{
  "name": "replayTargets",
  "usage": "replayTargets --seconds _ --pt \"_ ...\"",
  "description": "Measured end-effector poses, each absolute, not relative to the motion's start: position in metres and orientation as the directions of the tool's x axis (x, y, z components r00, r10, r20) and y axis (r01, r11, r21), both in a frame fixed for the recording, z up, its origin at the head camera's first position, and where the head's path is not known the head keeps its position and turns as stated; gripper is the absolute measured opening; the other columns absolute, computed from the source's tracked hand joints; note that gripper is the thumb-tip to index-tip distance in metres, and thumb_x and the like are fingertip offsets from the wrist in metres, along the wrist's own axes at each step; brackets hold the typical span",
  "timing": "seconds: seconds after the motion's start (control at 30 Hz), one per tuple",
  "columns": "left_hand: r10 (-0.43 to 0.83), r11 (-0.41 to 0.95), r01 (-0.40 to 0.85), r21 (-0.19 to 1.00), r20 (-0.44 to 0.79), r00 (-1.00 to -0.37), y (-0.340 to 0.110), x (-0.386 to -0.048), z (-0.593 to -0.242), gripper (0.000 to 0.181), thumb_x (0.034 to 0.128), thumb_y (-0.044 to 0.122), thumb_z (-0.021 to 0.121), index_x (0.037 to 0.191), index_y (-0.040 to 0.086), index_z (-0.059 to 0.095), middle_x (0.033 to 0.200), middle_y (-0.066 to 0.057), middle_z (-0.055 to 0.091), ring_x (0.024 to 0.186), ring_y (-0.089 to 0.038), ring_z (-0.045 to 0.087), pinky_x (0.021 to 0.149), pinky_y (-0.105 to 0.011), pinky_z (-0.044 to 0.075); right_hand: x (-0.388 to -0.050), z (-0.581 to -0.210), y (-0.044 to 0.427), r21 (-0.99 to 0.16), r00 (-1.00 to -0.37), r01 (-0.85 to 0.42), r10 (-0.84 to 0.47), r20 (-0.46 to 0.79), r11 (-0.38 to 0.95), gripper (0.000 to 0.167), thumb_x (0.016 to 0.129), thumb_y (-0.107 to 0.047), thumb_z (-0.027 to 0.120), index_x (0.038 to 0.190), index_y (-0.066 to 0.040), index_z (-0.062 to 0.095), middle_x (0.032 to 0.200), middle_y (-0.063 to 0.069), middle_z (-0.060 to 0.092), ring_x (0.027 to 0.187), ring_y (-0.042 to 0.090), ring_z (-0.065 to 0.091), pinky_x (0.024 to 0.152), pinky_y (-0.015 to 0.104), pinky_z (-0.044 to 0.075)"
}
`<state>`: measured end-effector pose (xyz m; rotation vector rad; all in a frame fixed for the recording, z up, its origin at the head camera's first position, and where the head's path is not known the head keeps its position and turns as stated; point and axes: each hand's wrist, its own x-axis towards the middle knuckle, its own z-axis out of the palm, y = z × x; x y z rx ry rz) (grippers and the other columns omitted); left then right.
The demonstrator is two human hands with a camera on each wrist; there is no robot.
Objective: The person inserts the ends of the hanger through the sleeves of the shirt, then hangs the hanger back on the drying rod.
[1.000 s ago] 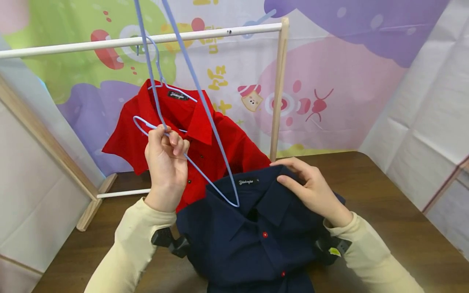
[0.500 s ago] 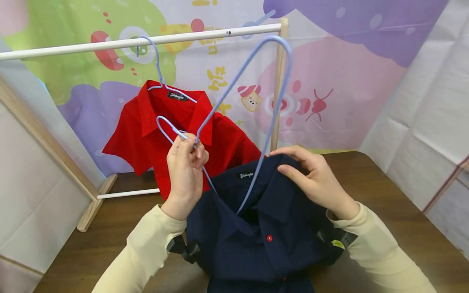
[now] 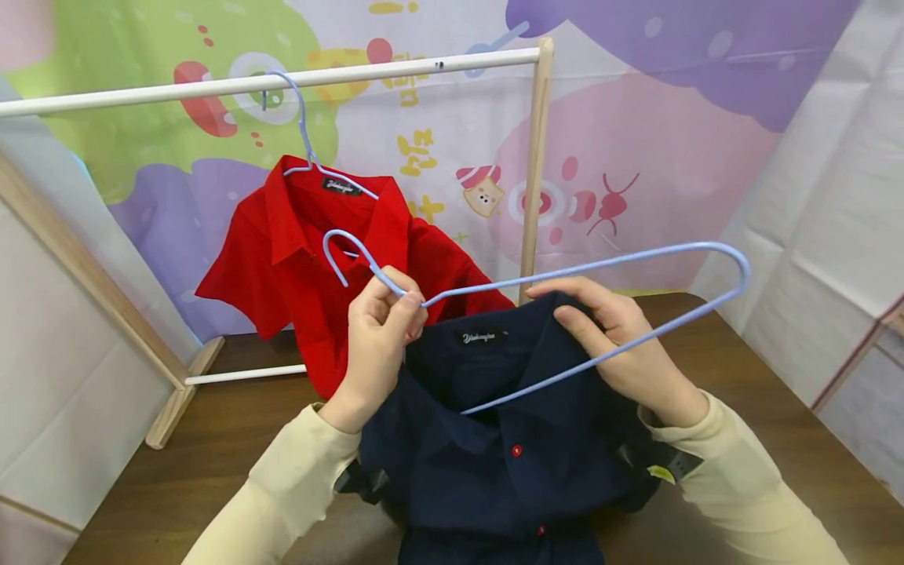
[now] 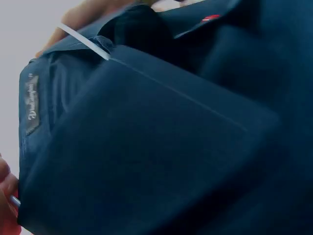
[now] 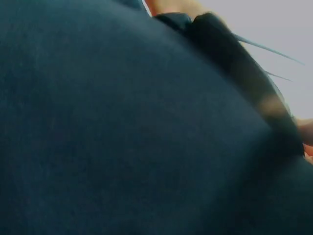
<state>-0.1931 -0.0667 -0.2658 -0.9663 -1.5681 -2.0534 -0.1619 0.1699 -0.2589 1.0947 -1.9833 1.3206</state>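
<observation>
Between thumb and fingers my left hand point(image 3: 381, 337) pinches a light blue wire hanger point(image 3: 636, 257) just below its hook. One end of the hanger goes down into the neck opening of a navy shirt point(image 3: 459, 486) with red buttons. Its other end points right, passing across my right hand point(image 3: 625, 341). That hand grips the shirt's collar point(image 3: 547, 345) at the right side, thumb in front. In the left wrist view, the shirt's neck label point(image 4: 32, 105) and a length of hanger wire point(image 4: 85, 41) show. Navy cloth fills most of the right wrist view.
Behind, a red shirt point(image 3: 438, 251) hangs on another blue hanger point(image 3: 304, 122) from the white rail point(image 3: 459, 62) of a rack. The rack's wooden post point(image 3: 535, 173) rises at right. A brown table point(image 3: 741, 369) lies beneath, with a patterned cloth backdrop behind.
My left hand has moved right and turned the hanger, so its free end swung from pointing up to pointing right. My right hand has stayed on the collar, shifting slightly.
</observation>
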Motion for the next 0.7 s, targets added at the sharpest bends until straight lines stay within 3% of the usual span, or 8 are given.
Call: replayTargets --seconds 0.27,0.37,0.53,0.63,0.7 --pt "0.085 -0.267 0.727 0.633 0.767 -0.637 -0.071 -0.194 -0.267 0.009 0.0866 0.003 0.052 0.085 0.012 0.052 0.055 0.001 0.044 0.048 -0.011 0.038 0.045 -0.021 0.033 -0.161 -0.265 0.176 -0.535 -0.575 -0.818 -0.284 0.767 0.21 0.023 0.091 0.001 0.047 0.111 0.005 0.057 0.107 -0.009 0.061 0.092 0.008 0.053 0.081 0.018 0.039" --pt "0.088 -0.207 0.764 0.611 0.789 -0.608 -0.074 -0.195 -0.265 0.005 0.0869 0.003 0.05 0.092 0.002 0.052 0.064 0.0 0.053 0.056 -0.013 0.052 0.057 -0.022 0.044 -0.162 -0.268 0.178 -0.547 -0.583 -0.812 -0.253 0.772 0.203 0.023 0.092 0.0 0.046 0.11 0.008 0.057 0.107 -0.009 0.061 0.094 0.009 0.053 0.083 0.019 0.039" --pt "0.156 -0.184 0.764 0.618 0.786 -0.598 -0.078 -0.199 -0.266 0.022 0.0873 0.002 0.046 0.107 -0.007 0.044 0.084 -0.007 0.059 0.072 -0.019 0.064 0.077 -0.031 0.05 -0.164 -0.268 0.179 -0.551 -0.577 -0.817 -0.215 0.788 0.171 0.024 0.093 -0.004 0.045 0.11 0.011 0.055 0.105 -0.007 0.061 0.092 0.009 0.052 0.082 0.019 0.039" --pt "0.18 -0.182 0.755 0.629 0.777 -0.604 -0.08 -0.203 -0.269 0.024 0.0881 0.003 0.045 0.11 -0.006 0.042 0.084 -0.01 0.059 0.07 -0.019 0.065 0.076 -0.031 0.052 -0.162 -0.265 0.179 -0.554 -0.571 -0.821 -0.186 0.799 0.14 0.024 0.093 -0.004 0.045 0.11 0.011 0.055 0.106 -0.005 0.062 0.092 0.011 0.051 0.083 0.02 0.038" --pt "0.175 -0.13 0.76 0.637 0.769 -0.615 -0.081 -0.205 -0.272 0.025 0.0875 0.003 0.045 0.11 -0.006 0.042 0.083 -0.006 0.06 0.067 -0.015 0.062 0.07 -0.024 0.05 -0.162 -0.262 0.18 -0.566 -0.575 -0.818 -0.141 0.806 0.104 0.023 0.093 -0.003 0.045 0.111 0.007 0.057 0.106 -0.004 0.062 0.094 0.011 0.051 0.084 0.02 0.037"
